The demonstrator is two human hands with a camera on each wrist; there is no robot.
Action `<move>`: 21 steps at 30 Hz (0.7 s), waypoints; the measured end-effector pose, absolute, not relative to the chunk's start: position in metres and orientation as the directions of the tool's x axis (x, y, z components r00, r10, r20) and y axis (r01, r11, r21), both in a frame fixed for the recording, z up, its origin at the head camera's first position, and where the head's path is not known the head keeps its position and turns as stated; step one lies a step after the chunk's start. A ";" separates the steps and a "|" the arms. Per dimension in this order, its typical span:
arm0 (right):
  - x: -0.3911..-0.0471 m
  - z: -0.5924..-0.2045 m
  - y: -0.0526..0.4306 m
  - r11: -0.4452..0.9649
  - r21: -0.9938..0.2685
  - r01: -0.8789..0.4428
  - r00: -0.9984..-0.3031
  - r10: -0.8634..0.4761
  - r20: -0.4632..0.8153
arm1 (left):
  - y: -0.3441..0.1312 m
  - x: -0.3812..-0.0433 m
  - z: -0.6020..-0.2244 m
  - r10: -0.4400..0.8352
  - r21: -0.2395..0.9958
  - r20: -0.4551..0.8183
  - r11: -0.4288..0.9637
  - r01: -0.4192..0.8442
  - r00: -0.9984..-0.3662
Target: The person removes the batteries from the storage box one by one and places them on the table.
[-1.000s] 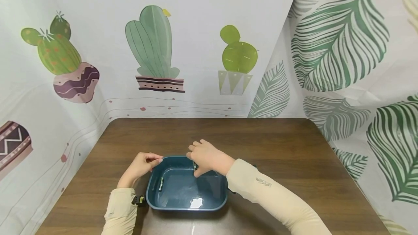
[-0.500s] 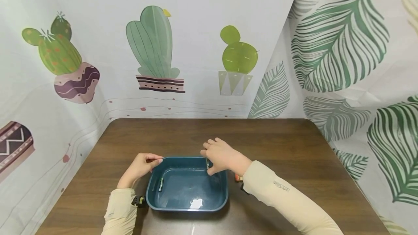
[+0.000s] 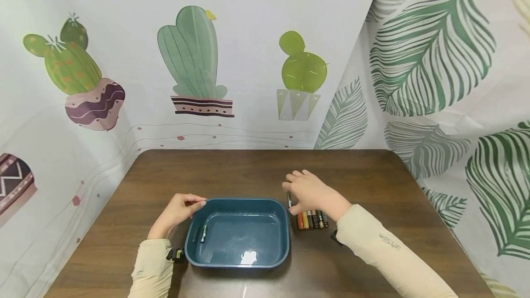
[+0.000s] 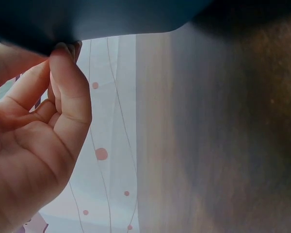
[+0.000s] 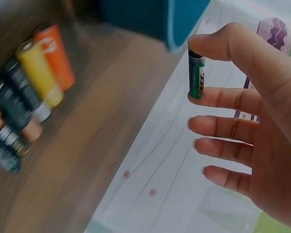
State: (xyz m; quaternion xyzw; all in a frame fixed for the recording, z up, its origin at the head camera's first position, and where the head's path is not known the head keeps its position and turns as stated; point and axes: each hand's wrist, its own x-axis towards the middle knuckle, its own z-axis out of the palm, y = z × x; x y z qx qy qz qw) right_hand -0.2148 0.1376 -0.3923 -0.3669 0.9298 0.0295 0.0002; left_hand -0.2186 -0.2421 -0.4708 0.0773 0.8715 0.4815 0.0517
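Observation:
My right hand (image 3: 310,192) pinches a green and black battery (image 5: 196,74) end to end between thumb and index finger, the other fingers spread. It hovers just right of a blue plastic bin (image 3: 240,265). Below it on the table, several batteries (image 3: 312,220) lie side by side in a row, orange, yellow and dark ones. One more green battery (image 3: 204,233) lies inside the bin near its left wall. At the bin's back left corner my left hand (image 3: 178,213) pinches the rim with thumb and fingers, which the left wrist view shows from below.
The brown wooden table (image 3: 165,169) extends behind the bin and to both sides. A white cloth with printed cacti and leaves (image 3: 256,59) hangs behind the table and along its sides.
My right hand has moved right with the battery, from over the bin to beyond its right rim, uncovering the battery row. The left hand has stayed at the rim.

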 end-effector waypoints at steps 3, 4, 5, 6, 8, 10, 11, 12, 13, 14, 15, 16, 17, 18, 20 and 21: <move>-0.214 -0.394 0.148 0.741 0.034 -0.670 -0.742 -0.670 -0.027 | -0.243 -0.218 -0.470 0.176 0.849 -0.024 0.523 0.073 -0.984; -0.213 -0.394 0.151 0.743 0.024 -0.669 -0.744 -0.668 -0.028 | -0.243 -0.218 -0.470 0.177 0.849 -0.023 0.523 0.074 -0.984; -0.213 -0.395 0.154 0.744 0.021 -0.668 -0.744 -0.667 -0.029 | -0.243 -0.218 -0.470 0.178 0.849 -0.022 0.523 0.076 -0.984; -0.213 -0.396 0.157 0.745 0.018 -0.666 -0.745 -0.666 -0.030 | -0.243 -0.218 -0.470 0.184 0.848 -0.017 0.523 0.084 -0.983; -0.213 -0.399 0.164 0.748 0.012 -0.663 -0.748 -0.663 -0.031 | -0.243 -0.218 -0.470 0.191 0.849 -0.009 0.521 0.093 -0.982; -0.213 -0.402 0.171 0.754 0.003 -0.657 -0.753 -0.657 -0.036 | -0.243 -0.217 -0.469 0.199 0.850 -0.005 0.517 0.101 -0.980; -0.212 -0.403 0.175 0.756 0.003 -0.655 -0.756 -0.654 -0.036 | -0.242 -0.217 -0.469 0.200 0.852 -0.006 0.514 0.099 -0.980; -0.212 -0.405 0.179 0.759 0.000 -0.651 -0.759 -0.651 -0.038 | -0.242 -0.217 -0.468 0.202 0.853 -0.007 0.513 0.100 -0.979; -0.212 -0.407 0.183 0.762 -0.004 -0.648 -0.761 -0.647 -0.039 | -0.242 -0.217 -0.468 0.201 0.854 -0.007 0.511 0.099 -0.980; -0.212 -0.409 0.188 0.765 -0.007 -0.644 -0.764 -0.644 -0.040 | -0.242 -0.217 -0.468 0.199 0.854 -0.009 0.511 0.097 -0.980; -0.212 -0.411 0.192 0.769 -0.014 -0.639 -0.768 -0.639 -0.043 | -0.242 -0.217 -0.467 0.201 0.854 -0.007 0.510 0.098 -0.980; -0.212 -0.414 0.197 0.774 -0.022 -0.632 -0.773 -0.633 -0.047 | -0.242 -0.217 -0.467 0.203 0.854 -0.006 0.511 0.101 -0.979; -0.212 -0.417 0.202 0.780 -0.031 -0.624 -0.779 -0.625 -0.051 | -0.242 -0.217 -0.467 0.202 0.853 -0.006 0.512 0.100 -0.979; -0.212 -0.419 0.207 0.788 -0.041 -0.615 -0.786 -0.616 -0.059 | -0.242 -0.217 -0.467 0.207 0.853 -0.003 0.512 0.106 -0.978; -0.211 -0.425 0.216 0.804 -0.058 -0.592 -0.800 -0.594 -0.080 | -0.242 -0.217 -0.467 0.202 0.853 -0.008 0.512 0.099 -0.979; -0.211 -0.428 0.220 0.814 -0.067 -0.578 -0.808 -0.581 -0.095 | -0.242 -0.217 -0.467 0.202 0.854 -0.010 0.512 0.097 -0.979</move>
